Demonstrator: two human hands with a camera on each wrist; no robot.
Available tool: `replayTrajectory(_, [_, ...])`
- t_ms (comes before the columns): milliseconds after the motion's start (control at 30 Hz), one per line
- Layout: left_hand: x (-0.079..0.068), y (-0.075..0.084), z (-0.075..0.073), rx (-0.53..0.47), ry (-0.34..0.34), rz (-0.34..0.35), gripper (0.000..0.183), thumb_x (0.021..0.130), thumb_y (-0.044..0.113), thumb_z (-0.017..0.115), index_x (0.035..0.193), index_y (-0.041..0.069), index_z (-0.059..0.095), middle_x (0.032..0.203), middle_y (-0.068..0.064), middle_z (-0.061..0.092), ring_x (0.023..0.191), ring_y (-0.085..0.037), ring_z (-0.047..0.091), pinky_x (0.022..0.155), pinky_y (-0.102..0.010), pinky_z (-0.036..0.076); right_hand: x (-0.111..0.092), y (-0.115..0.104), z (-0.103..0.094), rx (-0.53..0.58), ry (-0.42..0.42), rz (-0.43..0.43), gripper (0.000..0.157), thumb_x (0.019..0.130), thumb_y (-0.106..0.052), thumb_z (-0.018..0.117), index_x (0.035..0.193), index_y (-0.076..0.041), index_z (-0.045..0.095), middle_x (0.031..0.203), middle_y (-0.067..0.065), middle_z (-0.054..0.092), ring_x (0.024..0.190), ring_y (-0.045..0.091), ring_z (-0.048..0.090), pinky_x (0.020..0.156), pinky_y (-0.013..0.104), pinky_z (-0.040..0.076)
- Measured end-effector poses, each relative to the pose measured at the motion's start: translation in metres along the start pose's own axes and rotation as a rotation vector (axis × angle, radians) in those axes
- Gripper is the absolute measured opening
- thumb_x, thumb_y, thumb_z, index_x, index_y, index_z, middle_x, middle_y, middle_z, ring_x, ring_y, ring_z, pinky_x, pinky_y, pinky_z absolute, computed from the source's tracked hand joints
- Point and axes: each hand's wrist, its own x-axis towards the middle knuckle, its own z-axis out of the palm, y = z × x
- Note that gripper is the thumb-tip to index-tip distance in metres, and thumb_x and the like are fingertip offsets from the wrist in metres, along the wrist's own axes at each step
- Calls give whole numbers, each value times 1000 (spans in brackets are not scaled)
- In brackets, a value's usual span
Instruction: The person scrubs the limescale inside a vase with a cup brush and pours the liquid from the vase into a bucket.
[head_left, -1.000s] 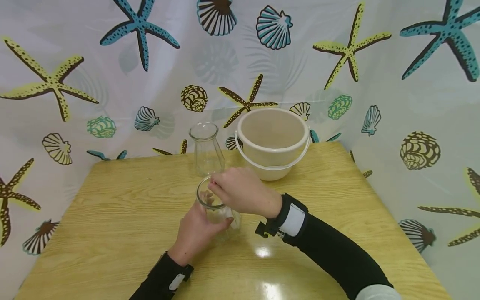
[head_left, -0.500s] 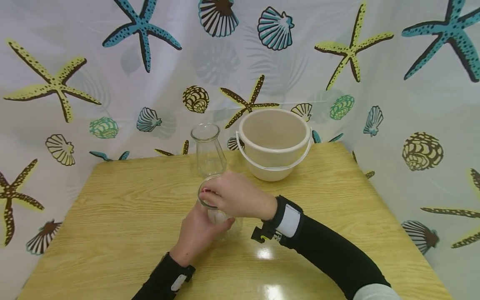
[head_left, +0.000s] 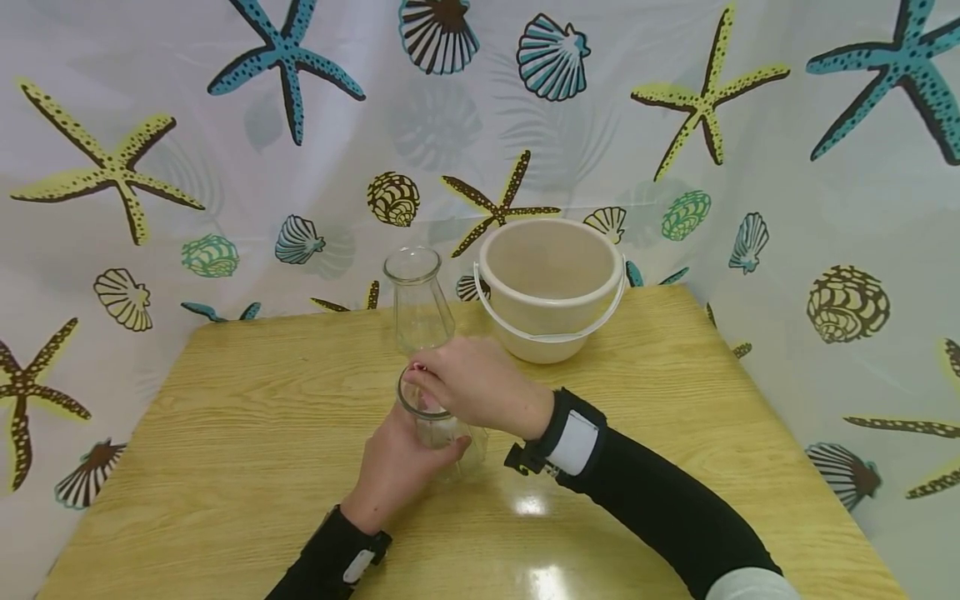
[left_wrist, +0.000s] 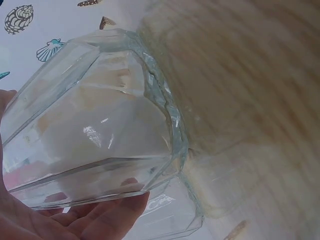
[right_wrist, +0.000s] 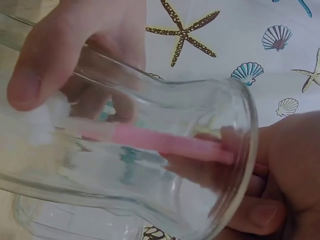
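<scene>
Compared with half a second ago, I see the right hand point(head_left: 483, 387) up a little at the mouth of the near glass vase point(left_wrist: 105, 110), where it had dipped deeper; it's back near its height of a second ago. The left hand point(head_left: 393, 458) hasn't changed, fingers wrapped round that vase from the left and near side, thumb across the near face. Right grip: curled fingers hold the pink handle point(right_wrist: 170, 144) at the vase's mouth, fingertips partly blurred behind glass. The handle runs down inside the vase to a white head point(right_wrist: 42, 120), also inside, level with the left thumb. Can't tell if the vase's base touches the table.

Far glass vase point(head_left: 422, 312) and beige bucket point(head_left: 551, 321) haven't moved; I get only a slight drift of the whole head view. That vase stands upright just left of the bucket, both at the table's far side, the bucket's white bail point(head_left: 553, 338) hanging on its near side.

Surface: yellowish wood-grain table point(head_left: 247, 417), glossy, two bright reflections right of the hands. Room: pale sheet point(head_left: 480, 117) behind and on both sides, printed with starfish and shells in blue, yellow, brown and green.
</scene>
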Motion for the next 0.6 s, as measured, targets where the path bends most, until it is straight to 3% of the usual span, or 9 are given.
replayTrajectory(200, [-1, 0, 1, 24, -12, -17, 100, 69, 71, 66, 147, 25, 24, 132, 1, 51, 111, -11, 48, 79, -47, 51, -3, 0, -2, -87, -18, 64, 23, 98, -30, 53, 79, -20, 63, 57, -8, 50, 49, 6, 46, 37, 25, 34])
replayTrajectory(300, [-1, 0, 0, 28, -9, -17, 98, 69, 72, 66, 145, 23, 27, 131, -3, 52, 112, -14, 49, 80, -49, 51, -5, 0, -4, -110, -22, 72, 24, 97, -30, 53, 78, -21, 62, 56, -9, 49, 49, 6, 46, 37, 24, 33])
replayTrajectory(467, [-1, 0, 0, 24, -3, -15, 94, 69, 71, 67, 142, 23, 31, 128, -8, 55, 110, -18, 51, 79, -51, 50, -8, -2, -9, -44, -42, 47, 28, 98, -28, 52, 71, -21, 56, 54, -8, 46, 46, 5, 43, 38, 22, 32])
replayTrajectory(600, [-1, 0, 1, 25, -5, 4, 93, 70, 71, 66, 143, 27, 30, 131, -2, 53, 110, -14, 50, 78, -48, 51, -10, -5, -12, 33, -56, 14, 29, 98, -27, 52, 70, -21, 55, 55, -9, 46, 47, 3, 43, 39, 21, 34])
